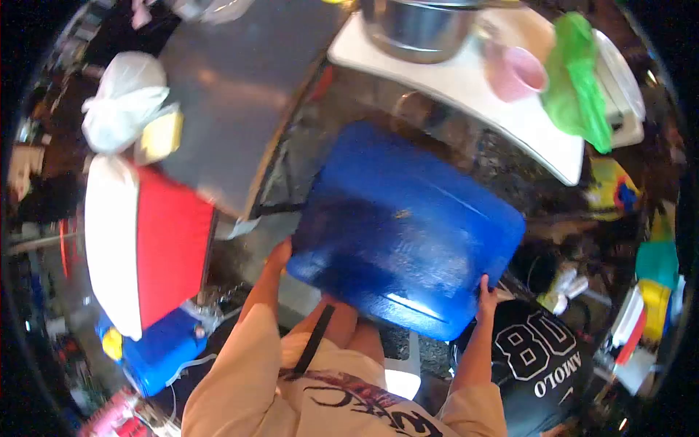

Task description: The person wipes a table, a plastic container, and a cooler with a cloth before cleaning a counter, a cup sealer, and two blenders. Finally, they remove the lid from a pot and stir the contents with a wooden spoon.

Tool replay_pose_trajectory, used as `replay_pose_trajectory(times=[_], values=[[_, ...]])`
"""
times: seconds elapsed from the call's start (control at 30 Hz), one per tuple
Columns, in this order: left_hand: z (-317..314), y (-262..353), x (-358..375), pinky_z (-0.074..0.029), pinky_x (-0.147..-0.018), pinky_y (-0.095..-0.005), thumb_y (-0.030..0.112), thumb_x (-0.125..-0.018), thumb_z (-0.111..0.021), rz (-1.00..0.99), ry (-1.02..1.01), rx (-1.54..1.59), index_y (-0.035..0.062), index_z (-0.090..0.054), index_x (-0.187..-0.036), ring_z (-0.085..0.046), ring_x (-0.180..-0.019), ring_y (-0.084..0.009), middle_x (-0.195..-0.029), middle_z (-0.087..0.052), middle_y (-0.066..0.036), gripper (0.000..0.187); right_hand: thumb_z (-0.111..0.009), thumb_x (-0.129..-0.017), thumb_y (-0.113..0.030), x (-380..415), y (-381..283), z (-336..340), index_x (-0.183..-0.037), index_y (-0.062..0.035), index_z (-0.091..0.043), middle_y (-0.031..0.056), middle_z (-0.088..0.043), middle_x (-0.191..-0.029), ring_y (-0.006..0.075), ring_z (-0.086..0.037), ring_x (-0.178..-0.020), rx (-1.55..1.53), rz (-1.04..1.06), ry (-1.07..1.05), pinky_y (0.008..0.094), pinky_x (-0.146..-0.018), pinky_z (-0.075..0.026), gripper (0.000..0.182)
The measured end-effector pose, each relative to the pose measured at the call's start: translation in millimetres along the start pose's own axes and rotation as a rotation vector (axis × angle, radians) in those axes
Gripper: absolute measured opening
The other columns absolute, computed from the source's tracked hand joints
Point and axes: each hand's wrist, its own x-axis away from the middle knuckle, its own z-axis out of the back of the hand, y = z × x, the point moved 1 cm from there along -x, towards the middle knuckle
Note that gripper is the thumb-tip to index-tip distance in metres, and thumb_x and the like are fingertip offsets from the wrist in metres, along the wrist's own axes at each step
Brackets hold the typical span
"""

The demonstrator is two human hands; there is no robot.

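Note:
A large blue plastic lid with rounded corners and a wet, shiny top lies across the middle of the head view, in front of my body. My left hand grips its near left edge, fingers mostly hidden behind it. At the near right corner, my right hand holds the edge with the thumb up and the other fingers out of sight underneath. The lid tilts in this view, its far left corner reaching toward the dark tabletop. My bare knees show just below its near edge.
A dark table stands at left, with a white plastic bag near a red cooler. Ahead, a white table bears a metal pot, pink cup and green bag. Beside my right arm is a person's black shirt.

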Motion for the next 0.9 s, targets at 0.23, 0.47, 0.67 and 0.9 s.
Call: replay_pose_trajectory(times=[0.23,0.47,0.67,0.9], values=[[23.2,89.1,64.2,-0.039,-0.097,-0.0432,0.051,-0.087,-0.035,0.34,0.149,-0.179,0.0033,-0.061,-0.111,-0.05,-0.116,-0.0388,-0.118,-0.056,-0.024,0.059,-0.068,-0.082,-0.041,17.9,-25.4,-23.9,-0.131,0.0022,-0.041,0.0176,-0.05,-0.127,0.0314,-0.048,-0.115,0.39,0.192,0.252,0.0423,-0.096,-0.039,0.071],[32.6,-9.9,107.8,-0.049,-0.075,-0.045,0.032,-0.073,-0.067,0.083,0.602,0.229,0.0042,-0.06,-0.08,-0.059,-0.089,-0.0357,-0.082,-0.061,-0.016,0.029,-0.063,-0.084,-0.008,177.4,-90.0,-204.7,-0.094,-0.0039,-0.063,0.0062,-0.061,-0.092,0.016,-0.057,-0.087,0.384,0.605,-0.362,0.0271,-0.074,-0.046,0.011],[88.5,25.4,183.1,-0.048,-0.063,-0.0427,0.034,-0.076,-0.067,0.004,0.855,-0.2,0.002,-0.057,-0.077,-0.061,-0.072,-0.034,-0.066,-0.057,-0.016,0.033,-0.066,-0.073,0.002,311.0,-66.5,-370.8,-0.116,-0.0067,-0.055,0.0099,-0.056,-0.115,0.0177,-0.061,-0.087,0.553,0.673,-1.173,0.0283,-0.067,-0.052,0.045],[156.6,74.6,253.4,-0.046,-0.063,-0.0295,0.015,-0.081,-0.067,-0.148,0.7,0.789,0.0053,-0.055,-0.074,-0.06,-0.068,-0.0142,-0.075,-0.062,-0.004,0.018,-0.062,-0.072,0.0,389.6,-80.6,-470.9,-0.117,-0.0064,-0.054,0.0146,-0.046,-0.133,0.0292,-0.037,-0.128,0.579,1.41,-1.233,0.0371,-0.095,-0.045,0.046]])
